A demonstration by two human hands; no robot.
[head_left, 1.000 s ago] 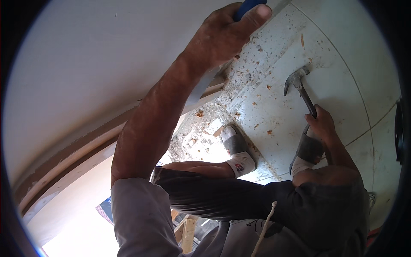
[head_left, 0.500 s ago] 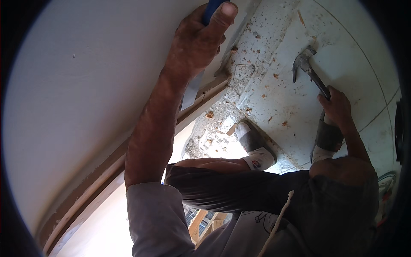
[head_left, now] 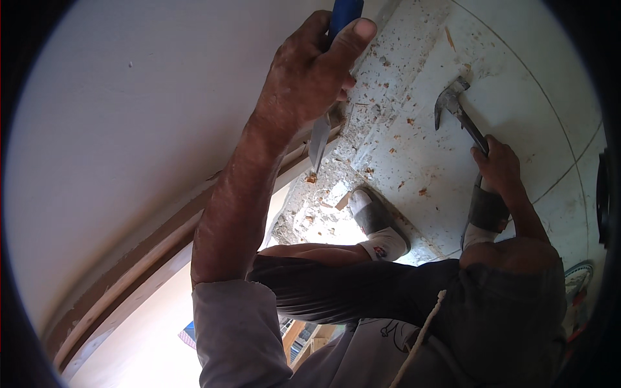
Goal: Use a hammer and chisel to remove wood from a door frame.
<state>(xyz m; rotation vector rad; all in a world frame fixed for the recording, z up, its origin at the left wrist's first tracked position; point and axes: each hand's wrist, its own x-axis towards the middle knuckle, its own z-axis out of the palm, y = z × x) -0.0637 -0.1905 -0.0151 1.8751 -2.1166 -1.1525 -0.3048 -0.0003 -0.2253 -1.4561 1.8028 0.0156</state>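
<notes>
My left hand is closed round the blue handle of a chisel, thumb pressed along the handle. Below the fist the flat metal blade points down beside a wooden door frame; I cannot tell whether its tip touches the wood. Lower on the right, my right hand grips the dark shaft of a claw hammer. The hammer's worn metal head is over the pale floor, apart from the chisel.
A white wall fills the left side. Wood chips and rubble lie along its base on the tiled floor. My feet in grey slippers stand close to the debris. A dark round-edged object is at the far right.
My left hand has moved a little right and down with the chisel, whose blade now shows more narrowly. The hammer and right hand sit slightly further left, as the view has shifted.
</notes>
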